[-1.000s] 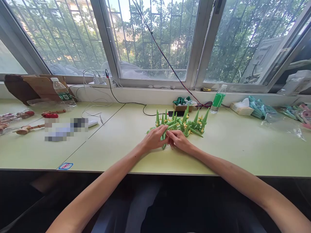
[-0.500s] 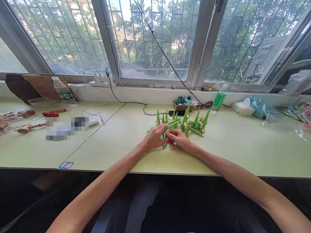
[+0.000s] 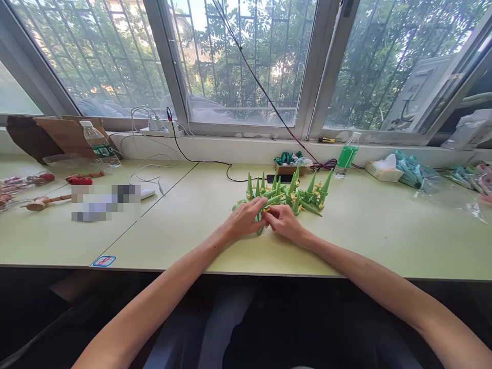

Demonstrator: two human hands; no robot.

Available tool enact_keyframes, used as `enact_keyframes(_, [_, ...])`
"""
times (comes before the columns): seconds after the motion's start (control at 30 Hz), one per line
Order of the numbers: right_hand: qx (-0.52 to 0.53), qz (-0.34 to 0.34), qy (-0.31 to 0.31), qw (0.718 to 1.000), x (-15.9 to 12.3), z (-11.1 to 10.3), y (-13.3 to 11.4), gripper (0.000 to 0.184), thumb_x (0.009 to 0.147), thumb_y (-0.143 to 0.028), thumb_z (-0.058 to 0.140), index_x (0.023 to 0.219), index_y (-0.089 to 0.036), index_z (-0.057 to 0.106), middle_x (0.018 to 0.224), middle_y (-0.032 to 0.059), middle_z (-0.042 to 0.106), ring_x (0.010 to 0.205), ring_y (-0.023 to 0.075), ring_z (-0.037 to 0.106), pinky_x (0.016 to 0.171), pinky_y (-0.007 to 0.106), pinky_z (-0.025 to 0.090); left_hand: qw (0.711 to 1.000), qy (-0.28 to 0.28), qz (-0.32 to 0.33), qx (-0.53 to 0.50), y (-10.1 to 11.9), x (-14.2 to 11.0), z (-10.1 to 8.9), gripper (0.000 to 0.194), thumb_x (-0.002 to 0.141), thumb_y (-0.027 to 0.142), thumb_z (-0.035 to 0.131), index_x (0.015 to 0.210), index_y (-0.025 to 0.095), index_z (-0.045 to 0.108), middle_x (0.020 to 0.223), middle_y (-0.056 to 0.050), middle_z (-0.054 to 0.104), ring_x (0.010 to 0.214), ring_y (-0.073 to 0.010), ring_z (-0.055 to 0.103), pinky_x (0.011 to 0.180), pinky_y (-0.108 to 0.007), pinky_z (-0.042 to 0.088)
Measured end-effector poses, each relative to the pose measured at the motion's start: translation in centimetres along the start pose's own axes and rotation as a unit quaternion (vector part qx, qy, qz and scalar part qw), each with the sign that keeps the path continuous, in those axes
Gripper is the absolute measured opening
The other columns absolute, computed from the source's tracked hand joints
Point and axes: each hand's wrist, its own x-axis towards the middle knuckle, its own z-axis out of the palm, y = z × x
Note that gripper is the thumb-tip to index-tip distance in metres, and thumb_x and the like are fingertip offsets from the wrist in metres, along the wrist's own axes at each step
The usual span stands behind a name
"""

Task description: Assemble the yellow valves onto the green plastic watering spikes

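Both of my hands meet at the near edge of a cluster of pointed green plastic cones [image 3: 309, 190], which have small yellow parts on them. My left hand [image 3: 245, 217] is closed around one green cone [image 3: 274, 200], its tip leaning up to the right. The fingers of my right hand [image 3: 285, 222] are pinched together at the near end of that cone, touching my left fingertips. A bit of yellow shows there, but I cannot make out exactly what the right fingers grip. More green pieces stick out under my left hand.
Behind the cones lie a phone [image 3: 280, 179] with a cable and a small box [image 3: 291, 169] of green material. A water bottle [image 3: 346, 156] and a tissue box [image 3: 383, 171] stand right of them. Wooden toys [image 3: 37, 204] and another bottle [image 3: 100, 145] are at the left.
The cone in my left hand has tilted slightly, its tip farther right. My right fingers have curled in closer at its near end.
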Motion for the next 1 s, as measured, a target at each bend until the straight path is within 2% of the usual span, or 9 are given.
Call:
enact_keyframes(0.1, [-0.004, -0.002, -0.008, 1.000, 0.0, 0.0, 0.1, 0.039, 0.091, -0.035, 0.055, 0.056, -0.019, 0.052, 0.047, -0.0021, 0.054, 0.047, 0.0106, 0.047, 0.051, 0.024, 0.036, 1.000, 0.004, -0.005, -0.006, -0.1, 0.0, 0.1, 0.037, 0.087, 0.030, 0.057, 0.122, 0.020, 0.049, 0.100, -0.006, 0.063, 0.076, -0.0185, 0.063, 0.063, -0.028, 0.045])
enact_keyframes(0.27, [0.062, 0.007, -0.047, 0.997, 0.0, -0.3, 0.3, 0.051, 0.098, -0.051, 0.045, 0.062, -0.018, 0.056, 0.046, -0.0020, 0.054, 0.043, 0.0102, 0.049, 0.053, 0.024, 0.042, 0.999, 0.030, -0.014, -0.016, -0.2, 0.0, 0.3, 0.034, 0.089, 0.029, 0.055, 0.122, 0.021, 0.049, 0.105, -0.006, 0.065, 0.082, -0.0182, 0.065, 0.069, -0.028, 0.048])
enact_keyframes(0.37, [0.123, 0.030, -0.064, 0.990, 0.2, -0.3, 0.4, 0.053, 0.096, -0.057, 0.048, 0.062, -0.017, 0.055, 0.048, -0.0010, 0.056, 0.040, 0.0092, 0.048, 0.044, 0.023, 0.036, 0.999, 0.038, -0.011, -0.016, -0.2, 0.0, 0.5, 0.035, 0.089, 0.027, 0.054, 0.124, 0.020, 0.048, 0.108, -0.007, 0.065, 0.084, -0.0183, 0.065, 0.070, -0.028, 0.049])
enact_keyframes(0.57, [0.295, 0.123, -0.102, 0.942, 0.6, -0.2, 0.9, 0.052, 0.086, -0.063, 0.060, 0.065, -0.015, 0.058, 0.055, 0.0022, 0.061, 0.040, 0.0092, 0.050, 0.033, 0.020, 0.026, 0.998, 0.062, 0.000, -0.020, -0.4, 0.1, 0.6, 0.034, 0.092, 0.028, 0.053, 0.124, 0.020, 0.048, 0.104, -0.007, 0.063, 0.080, -0.0166, 0.064, 0.069, -0.028, 0.048])
enact_keyframes(0.7, [0.338, 0.150, -0.106, 0.923, 0.7, -0.2, 1.1, 0.049, 0.083, -0.062, 0.066, 0.067, -0.016, 0.057, 0.055, 0.0009, 0.060, 0.040, 0.0086, 0.049, 0.032, 0.019, 0.025, 0.998, 0.061, -0.003, -0.022, -0.4, 0.2, 0.5, 0.035, 0.092, 0.028, 0.051, 0.126, 0.020, 0.046, 0.106, -0.007, 0.062, 0.079, -0.0168, 0.063, 0.068, -0.028, 0.048])
enact_keyframes(0.83, [0.310, 0.129, -0.099, 0.937, 0.6, -0.2, 0.8, 0.046, 0.085, -0.060, 0.064, 0.068, -0.017, 0.058, 0.058, 0.0007, 0.062, 0.041, 0.0082, 0.049, 0.033, 0.020, 0.026, 0.998, 0.055, -0.002, -0.029, -0.3, 0.2, 0.4, 0.036, 0.092, 0.028, 0.051, 0.127, 0.019, 0.045, 0.106, -0.007, 0.062, 0.080, -0.0175, 0.063, 0.069, -0.029, 0.049])
enact_keyframes(1.0, [0.213, 0.085, -0.081, 0.970, 0.4, -0.2, 0.5, 0.046, 0.090, -0.055, 0.060, 0.064, -0.017, 0.060, 0.046, -0.0025, 0.053, 0.037, 0.0074, 0.041, 0.036, 0.022, 0.026, 0.999, 0.041, -0.007, -0.027, -0.4, 0.1, 0.5, 0.040, 0.090, 0.026, 0.053, 0.129, 0.020, 0.044, 0.111, -0.009, 0.062, 0.083, -0.0186, 0.064, 0.070, -0.029, 0.049])
